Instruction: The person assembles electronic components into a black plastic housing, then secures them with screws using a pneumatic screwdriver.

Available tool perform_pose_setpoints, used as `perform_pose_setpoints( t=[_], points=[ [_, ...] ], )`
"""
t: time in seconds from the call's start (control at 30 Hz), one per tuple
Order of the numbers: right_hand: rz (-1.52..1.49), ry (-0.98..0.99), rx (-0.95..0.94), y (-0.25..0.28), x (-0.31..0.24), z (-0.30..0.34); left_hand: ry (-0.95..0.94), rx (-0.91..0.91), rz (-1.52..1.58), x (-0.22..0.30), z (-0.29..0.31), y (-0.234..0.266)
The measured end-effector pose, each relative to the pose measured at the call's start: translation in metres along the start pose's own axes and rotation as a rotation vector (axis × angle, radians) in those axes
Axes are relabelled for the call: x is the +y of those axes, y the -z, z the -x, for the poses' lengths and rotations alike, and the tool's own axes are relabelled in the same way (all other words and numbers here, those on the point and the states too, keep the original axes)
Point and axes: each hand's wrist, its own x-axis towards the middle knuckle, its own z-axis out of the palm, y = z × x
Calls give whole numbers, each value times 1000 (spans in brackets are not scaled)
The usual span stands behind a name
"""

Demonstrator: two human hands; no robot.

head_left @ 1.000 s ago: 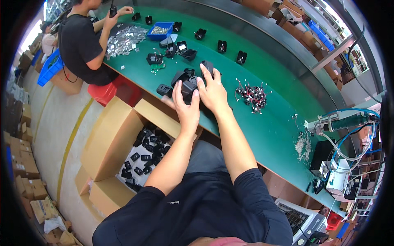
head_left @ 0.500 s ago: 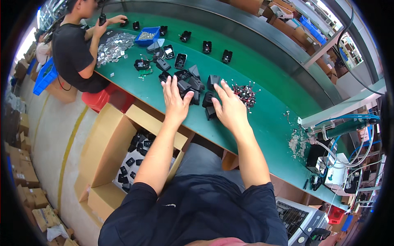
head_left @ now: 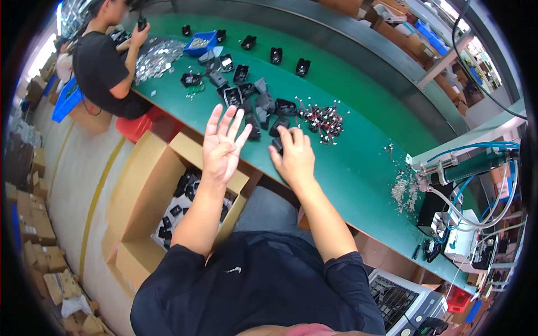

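Note:
My left hand [head_left: 222,151] is raised over the bench's near edge, palm showing, fingers spread and thumb folded across the palm; it holds nothing. At the bench edge my right hand [head_left: 296,159] has its thumb and fingers around a small black plastic housing [head_left: 277,144], which they partly hide. Another black housing [head_left: 279,124] lies just beyond those fingertips. Between and beyond my hands is a loose heap of black plastic housings [head_left: 264,103], some hollow side up. A pile of short red and black wires with white connectors [head_left: 325,120] lies right of the heap.
An open cardboard box [head_left: 131,204] with black parts stands left of my legs. On the green bench [head_left: 358,168] are a blue bin [head_left: 203,43], silver pieces [head_left: 159,59], spaced housings and small pale parts [head_left: 404,193]. A co-worker [head_left: 101,70] sits left; a tubed machine [head_left: 448,173] stands right.
My left hand has left the heap, moved back and left, and turned palm up. My right hand has moved nearer and left, onto a housing. Some housings have shifted; one now lies beside the wires.

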Motion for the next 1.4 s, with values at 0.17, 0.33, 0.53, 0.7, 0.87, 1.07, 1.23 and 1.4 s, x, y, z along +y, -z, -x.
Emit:
perform_pose_setpoints(
  t=[0.17,0.33,0.53,0.7,0.87,1.07,1.23,1.4],
  points=[
    [-383,-100,91,22,15,9,-28,-201,-259,-17,13,-12],
    [-1352,-716,-271,63,15,46,-336,-706,-1216,-46,44,-42],
    [-1084,-782,-238,77,44,66,-503,-902,-1317,-91,51,-60],
    [-636,-547,-2,90,61,41,-330,-661,-1344,-83,41,-53],
    [-188,-245,185,49,103,-1,316,-258,-464,-78,14,-44],
    [-60,-399,-49,44,100,-9,492,-317,-497,-76,-5,-50],
    [-202,-283,-157,84,107,29,616,-414,-660,-89,-18,-61],
    [-618,-468,-129,128,85,64,536,-651,-723,-124,-3,-83]
  ],
)
